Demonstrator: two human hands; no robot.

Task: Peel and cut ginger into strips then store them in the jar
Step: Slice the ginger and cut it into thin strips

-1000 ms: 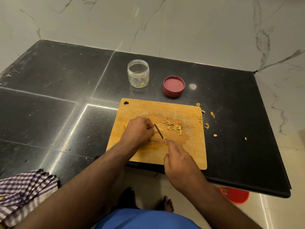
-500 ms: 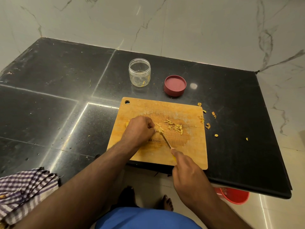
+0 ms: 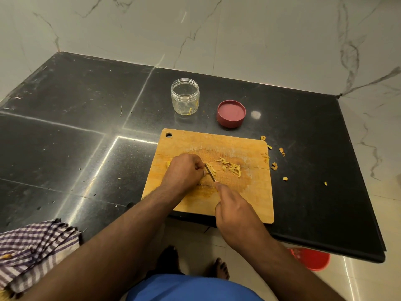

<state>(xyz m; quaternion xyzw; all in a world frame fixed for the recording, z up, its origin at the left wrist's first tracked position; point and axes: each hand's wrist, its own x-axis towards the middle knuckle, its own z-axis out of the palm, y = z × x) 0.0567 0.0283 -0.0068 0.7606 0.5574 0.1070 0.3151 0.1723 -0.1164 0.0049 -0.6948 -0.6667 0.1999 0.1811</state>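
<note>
Knife [image 3: 209, 172] back beside left hand [image 3: 184, 170]; jar [image 3: 185, 96] near-empty.

Glossy black stone desk [image 3: 65, 131] with pale seams and a light glare, white marble-look wall [image 3: 238, 35] with grey veins on the far and right sides, cream tiled floor [image 3: 358, 283] near, red bucket [image 3: 312, 258] tucked under the desk's near right edge.

One head-worn wide-angle view looks forward and steeply down from above the black countertop [image 3: 65, 131]; the cutting board [image 3: 249, 192] sits near and central; the marble wall [image 3: 238, 35] fills the top; floor and feet show below.
</note>
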